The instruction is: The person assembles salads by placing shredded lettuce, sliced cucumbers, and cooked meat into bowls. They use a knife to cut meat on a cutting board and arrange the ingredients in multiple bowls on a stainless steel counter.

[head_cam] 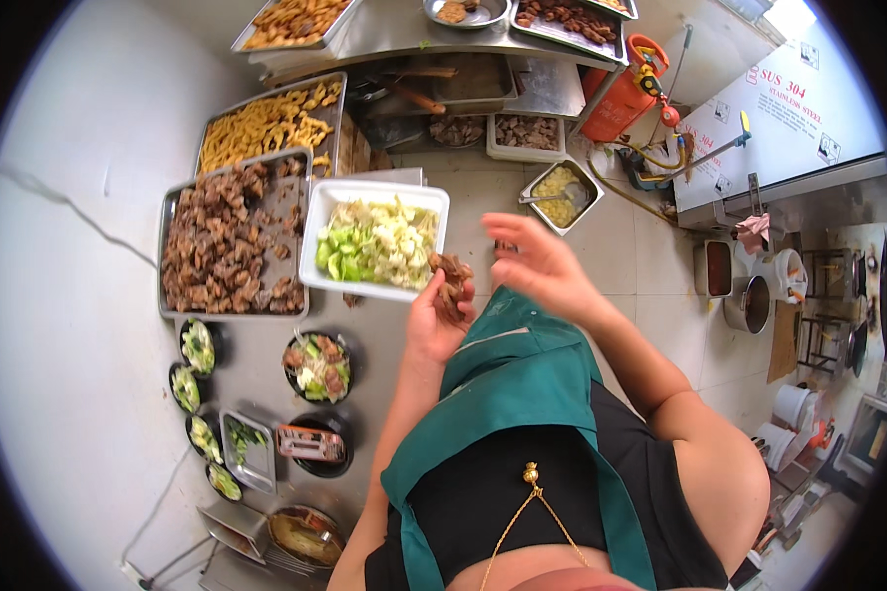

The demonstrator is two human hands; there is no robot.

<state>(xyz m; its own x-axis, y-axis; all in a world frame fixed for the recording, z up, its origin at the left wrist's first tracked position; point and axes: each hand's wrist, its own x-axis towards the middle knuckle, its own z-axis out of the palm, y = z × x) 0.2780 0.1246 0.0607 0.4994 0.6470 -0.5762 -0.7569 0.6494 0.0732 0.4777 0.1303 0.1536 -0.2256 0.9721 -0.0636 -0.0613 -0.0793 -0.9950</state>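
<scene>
My left hand [440, 318] holds browned pieces of cooked meat [452, 284] by the near right corner of a white plastic tub [310, 236]. Inside the tub lie chopped pale cabbage [403, 244] and green vegetable slices [336, 247]. My right hand [543, 262] is raised to the right of the meat, slightly blurred, its fingers apart. A dark patch shows between its fingers and thumb; what it is stays unclear. Left of the tub, a metal tray [288, 255] carries a heap of meat pieces [218, 244]. A black bowl [318, 366] contains vegetables topped with meat.
Several small black bowls [198, 347] of greens line the wall side. Behind stands a tray of yellow fried pieces [270, 122]. A small metal tray [247, 451] holds chopped greens. On the floor are a metal pan [562, 196] with a spoon and an orange gas cylinder [613, 103].
</scene>
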